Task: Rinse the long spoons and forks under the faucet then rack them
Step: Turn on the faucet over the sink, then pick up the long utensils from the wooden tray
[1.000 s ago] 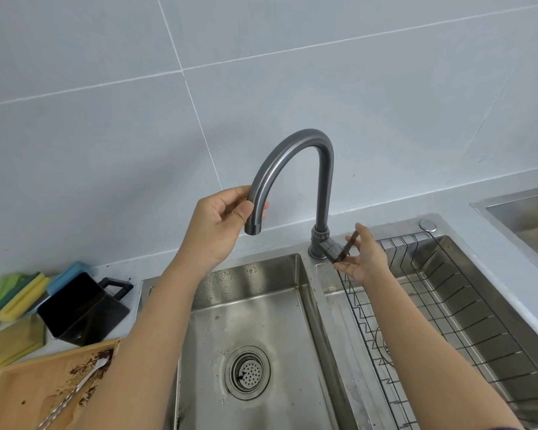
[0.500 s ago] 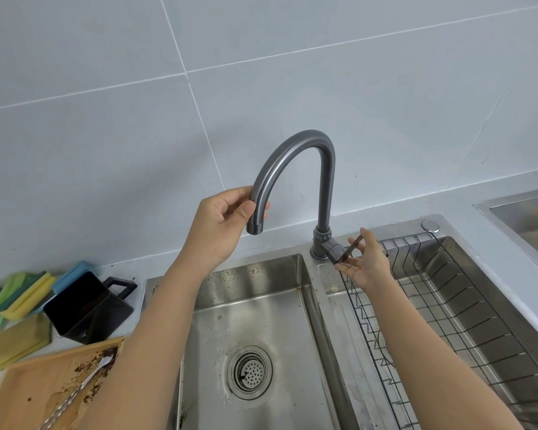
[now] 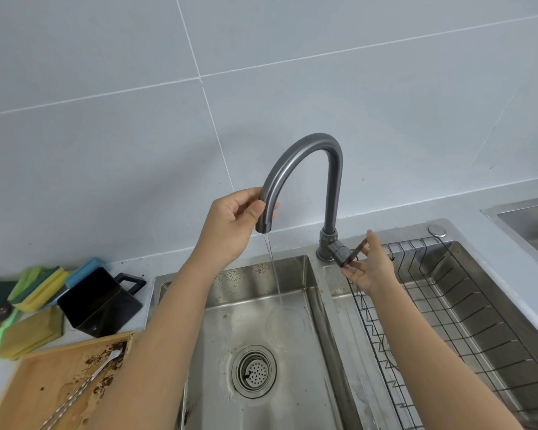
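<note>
Spoon (image 3: pixel 84 380) lying dirty on the wooden tray (image 3: pixel 28 383) at 8 o'clock, not yet being rinsed.
Left hand (image 3: pixel 230 225) is gripping the faucet (image 3: pixel 305 156) spout near its tip, thumb and fingers curled around it; right hand (image 3: pixel 367 268), fingers loosely spread, is touching the lever (image 3: pixel 357 249) at 3 o'clock of the spout. A thin stream (image 3: pixel 272 268) is falling into the left basin (image 3: pixel 261 336). Likely risks: nudging the spout toward the rack (image 3: pixel 448 321) would be wetting the wrong side; opening the lever too far would be splashing; crumbs from the tray could be clogging the drain (image 3: pixel 253 370).
</note>
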